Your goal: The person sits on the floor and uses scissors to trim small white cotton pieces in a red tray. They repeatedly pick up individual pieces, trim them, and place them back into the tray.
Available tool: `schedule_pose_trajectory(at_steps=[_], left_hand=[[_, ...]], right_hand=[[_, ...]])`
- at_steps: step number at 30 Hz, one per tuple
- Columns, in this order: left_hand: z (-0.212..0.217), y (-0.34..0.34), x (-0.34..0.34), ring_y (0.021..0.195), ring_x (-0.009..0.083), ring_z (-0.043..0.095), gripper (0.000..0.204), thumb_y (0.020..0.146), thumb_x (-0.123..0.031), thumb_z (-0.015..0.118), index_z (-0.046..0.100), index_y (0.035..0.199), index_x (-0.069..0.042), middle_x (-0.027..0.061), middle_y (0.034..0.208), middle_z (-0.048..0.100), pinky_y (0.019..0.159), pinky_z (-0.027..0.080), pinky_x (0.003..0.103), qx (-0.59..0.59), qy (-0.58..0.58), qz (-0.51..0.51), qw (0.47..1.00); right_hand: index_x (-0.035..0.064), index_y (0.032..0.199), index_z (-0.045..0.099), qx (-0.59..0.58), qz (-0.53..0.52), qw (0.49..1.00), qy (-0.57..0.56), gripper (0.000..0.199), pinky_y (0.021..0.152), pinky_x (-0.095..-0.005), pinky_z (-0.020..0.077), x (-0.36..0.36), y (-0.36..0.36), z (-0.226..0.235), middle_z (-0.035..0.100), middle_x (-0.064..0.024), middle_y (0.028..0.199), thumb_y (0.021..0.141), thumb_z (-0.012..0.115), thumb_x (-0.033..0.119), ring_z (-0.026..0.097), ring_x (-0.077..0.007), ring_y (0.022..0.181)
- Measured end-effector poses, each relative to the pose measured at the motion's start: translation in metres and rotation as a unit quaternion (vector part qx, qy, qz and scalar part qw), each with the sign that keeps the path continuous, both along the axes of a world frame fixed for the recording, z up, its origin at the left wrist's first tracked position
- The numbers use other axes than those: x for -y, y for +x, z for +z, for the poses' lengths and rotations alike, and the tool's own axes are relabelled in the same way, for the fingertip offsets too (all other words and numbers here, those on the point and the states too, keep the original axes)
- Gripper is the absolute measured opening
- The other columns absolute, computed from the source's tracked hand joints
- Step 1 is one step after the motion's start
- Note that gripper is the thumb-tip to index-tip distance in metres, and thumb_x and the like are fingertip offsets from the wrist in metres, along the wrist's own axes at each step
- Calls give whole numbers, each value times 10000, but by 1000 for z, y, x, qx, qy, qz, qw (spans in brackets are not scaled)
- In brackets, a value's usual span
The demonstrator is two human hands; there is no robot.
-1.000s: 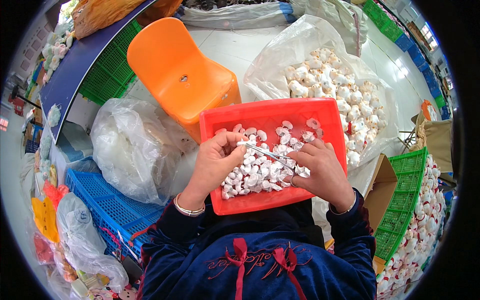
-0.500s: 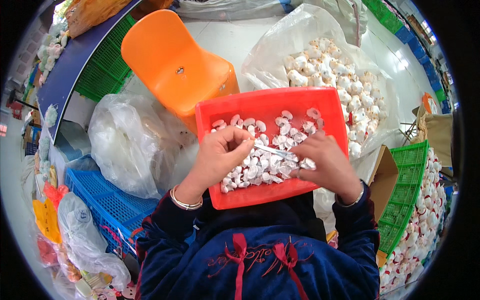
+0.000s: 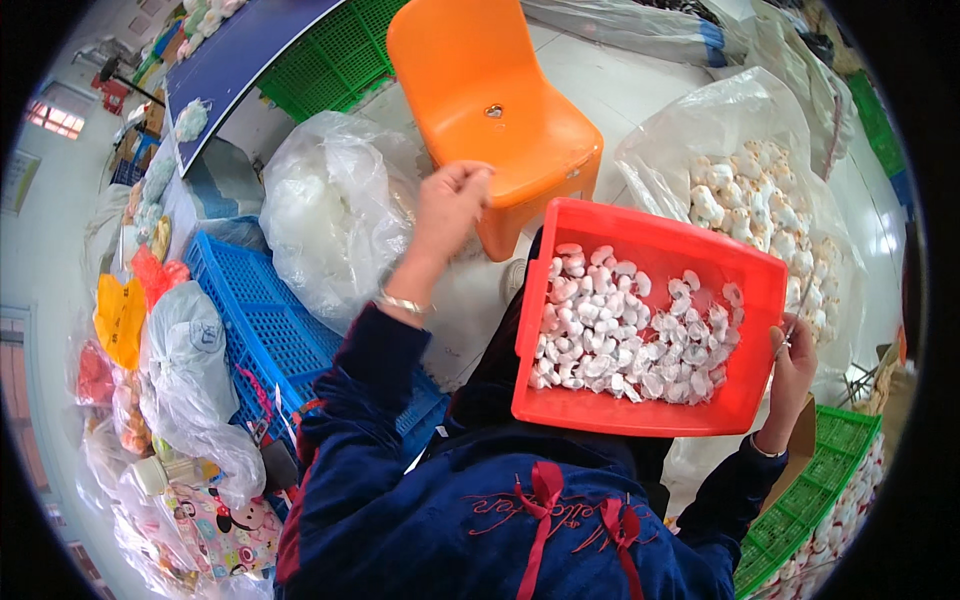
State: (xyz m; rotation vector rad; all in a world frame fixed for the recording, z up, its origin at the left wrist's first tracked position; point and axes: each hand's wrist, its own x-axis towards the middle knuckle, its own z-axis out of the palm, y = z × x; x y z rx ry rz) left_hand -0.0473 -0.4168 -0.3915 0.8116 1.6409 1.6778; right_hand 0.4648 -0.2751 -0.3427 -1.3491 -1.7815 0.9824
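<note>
On my lap rests a red plastic tray (image 3: 650,425), tilted toward me and heaped with small white curved fabric pieces (image 3: 610,320). My right hand (image 3: 792,365) is at the tray's right edge, its fingers closed around slim metal tweezers (image 3: 797,308) that point up past the rim. Away from the tray, my left hand (image 3: 452,205) is raised in front of the orange chair seat, fingers pinched together. Whatever lies between those fingertips, if anything, is too small to make out.
An orange chair (image 3: 500,110) stands ahead. Beyond the tray at right lies a clear bag (image 3: 760,110) of small white plush pieces (image 3: 750,190). To the left are a stuffed clear bag (image 3: 335,215) and blue crates (image 3: 270,310); a green crate (image 3: 830,450) stands at right.
My left hand has left the tray and moved up and left toward the chair. My right hand has moved out to the tray's right edge with the tweezers. The view has swung left.
</note>
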Motion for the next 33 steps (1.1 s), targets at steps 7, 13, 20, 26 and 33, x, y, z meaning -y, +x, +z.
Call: schedule_pose_trajectory(at_steps=[7,13,20,26,33], left_hand=[[-170,-212,67,750,218,714,354,965,-310,619,744,884,11,120,865,755,691,565,368,-152,-255,216,930],[-246,-306,172,904,362,743,271,900,-194,551,779,876,-49,187,946,759,797,580,474,-480,-572,-10,665],[-243,-275,151,748,262,715,335,938,-318,558,716,901,-25,122,834,731,668,567,392,-71,-465,96,877],[-243,-234,126,743,234,689,433,927,-406,588,686,1026,4,111,941,716,662,562,387,-56,-457,-62,885],[-245,-319,174,988,439,675,391,810,-264,673,702,1052,41,263,1067,705,865,533,525,-353,-481,290,748]], right_hand=[[2,1171,639,0,-90,995,46,259,842,-247,469,-14,-13,-5,629,11,1036,1040,642,226,550,-78,932],[21,1132,617,-85,-107,991,-8,233,805,-225,481,-10,-29,-10,632,7,1004,1046,635,237,570,-69,912],[30,1139,610,-79,-131,988,-18,220,766,-232,499,-17,-49,-6,642,-12,1015,1045,629,228,589,-82,896],[31,1159,598,-69,-95,993,-27,263,767,-241,509,-18,-67,-6,645,-22,1003,1063,609,276,591,-88,880],[17,1162,600,-85,-93,992,-20,260,800,-256,511,-19,-67,-9,656,-42,1034,1055,615,254,603,-108,904]])
